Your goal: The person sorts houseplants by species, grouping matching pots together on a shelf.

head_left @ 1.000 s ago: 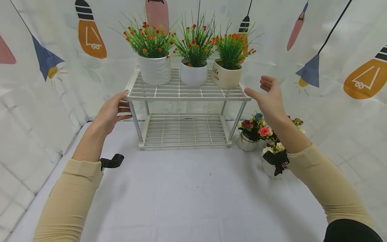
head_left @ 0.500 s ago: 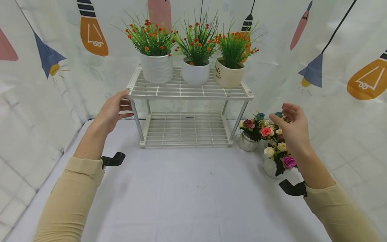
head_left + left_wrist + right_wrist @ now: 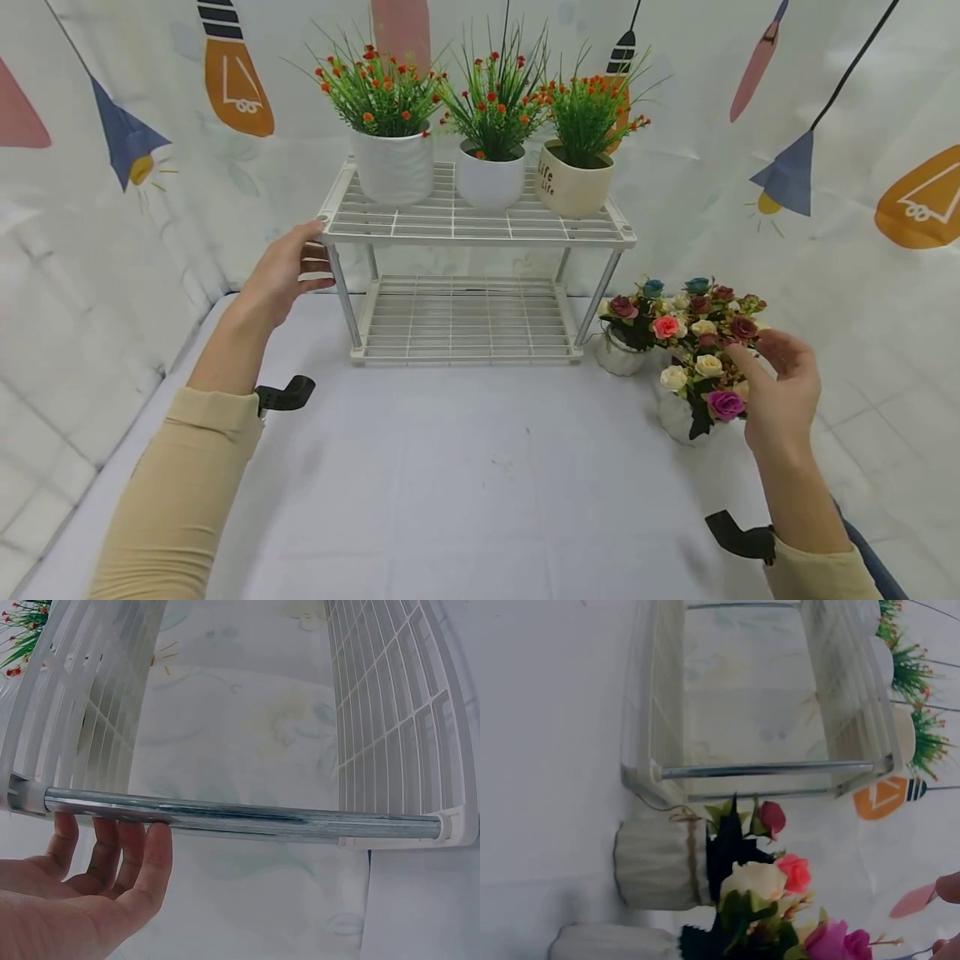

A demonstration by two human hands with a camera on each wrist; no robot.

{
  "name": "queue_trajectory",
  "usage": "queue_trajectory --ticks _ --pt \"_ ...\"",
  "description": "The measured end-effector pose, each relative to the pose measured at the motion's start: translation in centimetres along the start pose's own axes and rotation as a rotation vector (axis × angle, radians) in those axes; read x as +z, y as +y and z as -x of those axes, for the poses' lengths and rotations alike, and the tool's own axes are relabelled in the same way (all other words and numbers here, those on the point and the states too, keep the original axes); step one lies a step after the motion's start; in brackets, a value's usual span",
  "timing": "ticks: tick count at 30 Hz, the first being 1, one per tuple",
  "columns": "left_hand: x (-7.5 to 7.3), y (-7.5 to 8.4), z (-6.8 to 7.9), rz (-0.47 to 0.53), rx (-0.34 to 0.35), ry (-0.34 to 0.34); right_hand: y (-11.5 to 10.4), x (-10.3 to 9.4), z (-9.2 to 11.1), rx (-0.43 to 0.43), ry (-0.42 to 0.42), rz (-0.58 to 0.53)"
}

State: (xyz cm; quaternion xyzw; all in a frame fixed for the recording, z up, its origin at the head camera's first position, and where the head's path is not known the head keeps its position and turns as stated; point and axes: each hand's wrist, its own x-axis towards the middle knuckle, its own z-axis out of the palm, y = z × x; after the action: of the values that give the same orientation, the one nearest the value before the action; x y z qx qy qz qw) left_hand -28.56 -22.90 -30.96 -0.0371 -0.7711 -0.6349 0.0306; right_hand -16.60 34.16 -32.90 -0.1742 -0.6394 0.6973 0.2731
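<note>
A white two-tier wire rack with grey metal posts stands on the table. My left hand rests at its front left upper corner, and the left wrist view has the fingertips touching the metal post from outside. My right hand is in the air beside the potted artificial roses, loosely bent, holding nothing. Nearest it is a front pot of cream and purple roses; a second white pot of roses stands next to the rack. Only fingertips of the right hand show in the right wrist view.
On the upper shelf stand a ridged white pot, a smooth white pot and a cream pot with lettering, all with grass and small red-orange flowers. A white cloth covers the table; a printed curtain hangs behind.
My right hand has moved from the rack's right upper corner down and right to the rose pots. The left hand stays at the left corner, and the head view shifts slightly.
</note>
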Motion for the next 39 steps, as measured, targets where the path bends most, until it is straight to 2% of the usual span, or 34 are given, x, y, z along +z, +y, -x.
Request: queue_trajectory --ticks 7,11,14,17,19,24,26,29,32,39 --pt "0.1 -0.2 0.0 0.007 0.016 -0.012 2.1 -2.4 0.9 0.056 0.214 -0.133" --pt "0.1 -0.1 0.1 -0.001 0.016 -0.011 3.1 -3.7 0.7 0.056 0.290 -0.203" --pt "0.1 -0.1 0.1 -0.005 0.011 -0.014 3.5 -4.6 0.3 0.073 0.349 -0.212" --pt "0.1 -0.1 0.2 -0.008 0.009 -0.013 3.9 -5.5 -0.4 0.121 0.396 -0.226" --pt "0.1 -0.1 0.2 -0.008 0.007 -0.009 4.5 -5.9 -0.9 0.175 0.406 -0.276" --pt "0.2 0.0 0.2 -0.001 0.006 -0.011 6.6 -6.6 -1.3 0.376 0.381 -0.434" --pt "0.2 0.0 0.1 0.005 0.011 -0.016 7.5 -6.7 -1.1 0.454 0.331 -0.408" --pt "0.2 0.1 0.0 0.009 0.015 -0.019 8.7 -6.5 -0.7 0.521 0.216 -0.273" --pt "0.1 0.1 -0.1 0.002 0.014 -0.014 9.7 -5.8 -0.4 0.518 0.094 -0.155" --pt "-0.2 0.2 0.0 -0.001 0.003 -0.014 11.0 -4.1 0.0 0.449 -0.049 -0.031"
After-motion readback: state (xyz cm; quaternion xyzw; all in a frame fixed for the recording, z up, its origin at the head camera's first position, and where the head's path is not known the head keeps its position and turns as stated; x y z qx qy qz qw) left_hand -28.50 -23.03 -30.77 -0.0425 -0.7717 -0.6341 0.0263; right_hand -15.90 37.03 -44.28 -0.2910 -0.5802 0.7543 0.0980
